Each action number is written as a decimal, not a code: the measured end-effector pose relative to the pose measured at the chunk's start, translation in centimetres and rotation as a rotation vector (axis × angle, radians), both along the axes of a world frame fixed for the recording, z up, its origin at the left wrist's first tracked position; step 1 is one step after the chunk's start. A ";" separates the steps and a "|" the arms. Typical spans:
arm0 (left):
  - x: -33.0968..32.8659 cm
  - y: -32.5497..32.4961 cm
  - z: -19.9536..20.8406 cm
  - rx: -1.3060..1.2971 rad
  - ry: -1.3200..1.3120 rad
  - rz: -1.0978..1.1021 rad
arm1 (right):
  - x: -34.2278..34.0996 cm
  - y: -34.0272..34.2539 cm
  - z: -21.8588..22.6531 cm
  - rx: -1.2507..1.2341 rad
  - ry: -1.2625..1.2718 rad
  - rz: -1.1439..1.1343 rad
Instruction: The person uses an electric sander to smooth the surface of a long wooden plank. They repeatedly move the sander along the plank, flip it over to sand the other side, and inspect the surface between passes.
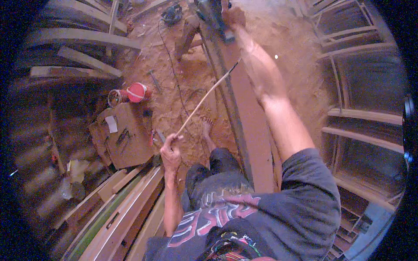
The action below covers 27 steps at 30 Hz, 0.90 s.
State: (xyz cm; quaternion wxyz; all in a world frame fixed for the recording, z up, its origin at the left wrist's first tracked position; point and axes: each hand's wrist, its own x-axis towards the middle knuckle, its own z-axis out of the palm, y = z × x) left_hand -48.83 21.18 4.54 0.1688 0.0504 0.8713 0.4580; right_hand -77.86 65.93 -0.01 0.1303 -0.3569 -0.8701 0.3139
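Observation:
At the far end of a long reddish-brown wooden plank (250, 104), my right hand (234, 17) is closed on a dark handheld power tool (211, 15). The tool rests against the plank; the picture's edge and my hand hide parts of it, so its exact kind does not show. My left hand (171, 152) is held up to the left of the plank, fingers closed around a pale cord (202, 101). That cord stretches up to the right, turns black near its far end and passes behind my right forearm.
Shavings cover the floor (283, 35). A trestle leg (187, 37) stands beside the plank; another dark power tool (172, 14) with a trailing cable lies beyond. Left are a red bucket (136, 92), a cardboard box (126, 139) and stacked boards (126, 213). Wooden frames (361, 115) line the right.

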 end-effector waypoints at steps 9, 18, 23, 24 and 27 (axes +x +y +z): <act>-4.1 1.2 6.7 0.030 -0.023 0.164 | 4.7 -0.7 4.0 -0.121 0.170 0.145; -4.2 2.8 6.1 0.102 -0.315 0.023 | 38.8 -0.5 6.9 -0.098 -0.221 -0.025; -0.6 7.0 5.9 0.074 -0.394 -0.320 | 56.5 -0.9 11.6 -0.056 -0.051 -0.151; 0.9 7.0 5.7 0.069 -0.503 -0.392 | 59.8 -1.1 10.7 -0.076 -0.090 -0.184; 2.2 7.8 6.6 0.054 -0.440 -0.508 | 63.9 -1.6 8.6 -0.115 -0.156 -0.264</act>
